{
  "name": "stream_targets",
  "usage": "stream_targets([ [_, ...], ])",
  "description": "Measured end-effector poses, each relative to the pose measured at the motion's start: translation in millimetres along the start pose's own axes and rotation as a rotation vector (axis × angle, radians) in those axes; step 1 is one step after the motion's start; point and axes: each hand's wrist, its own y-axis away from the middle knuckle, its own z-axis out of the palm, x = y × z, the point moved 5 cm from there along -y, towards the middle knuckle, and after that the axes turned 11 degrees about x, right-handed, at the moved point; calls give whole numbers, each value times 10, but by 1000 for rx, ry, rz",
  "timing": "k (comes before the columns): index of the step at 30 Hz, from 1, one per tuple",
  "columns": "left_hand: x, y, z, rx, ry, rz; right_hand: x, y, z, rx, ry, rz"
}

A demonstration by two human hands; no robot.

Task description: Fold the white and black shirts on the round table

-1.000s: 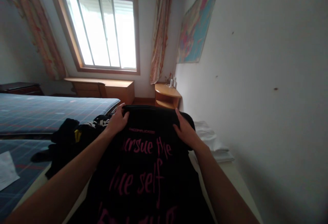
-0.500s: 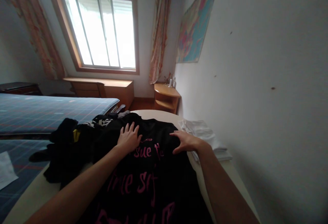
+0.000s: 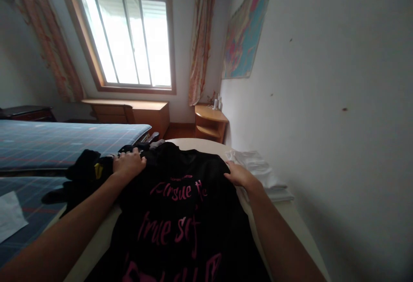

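A black T-shirt (image 3: 174, 213) with pink lettering lies spread out, front up, on a pale rounded table (image 3: 196, 144). My left hand (image 3: 129, 164) is at the shirt's left shoulder, beside the heap of dark clothes. Its fingers bend down into the black fabric, and their tips are partly hidden. At the opposite shoulder, my right hand (image 3: 239, 174) pinches the shirt's edge between thumb and fingers. Folded white clothes (image 3: 258, 170) lie just beyond the right hand. The bottom of the shirt runs out of view toward me.
Dark clothes (image 3: 82, 166) with a yellow patch are heaped on the table's left side. A bed with a blue plaid mattress (image 3: 64, 140) stands to the left, with a white sheet-like piece (image 3: 11, 215) on it. The wall (image 3: 338, 153) rises close on the right.
My left hand has moved left from the shirt's chest to its left shoulder, uncovering lettering. The black fabric at left has shifted, baring some tabletop. My right hand has moved outward and closed on the edge.
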Motion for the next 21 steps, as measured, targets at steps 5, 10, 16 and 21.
stream_targets([
  [5, 30, 2, -13, -52, -66, 64, 10, -60, 87, 125, -81, 39],
  [10, 42, -81, -268, 103, 146, -12, 50, -179, -61, 322, -202, 86],
  [16, -161, -259, -397, 253, 201, -182, -68, -270, -58, 370, -599, -46],
  [21, 19, -121, -193, 163, 30, -79, -120, -182, 97, 155, -318, -67],
])
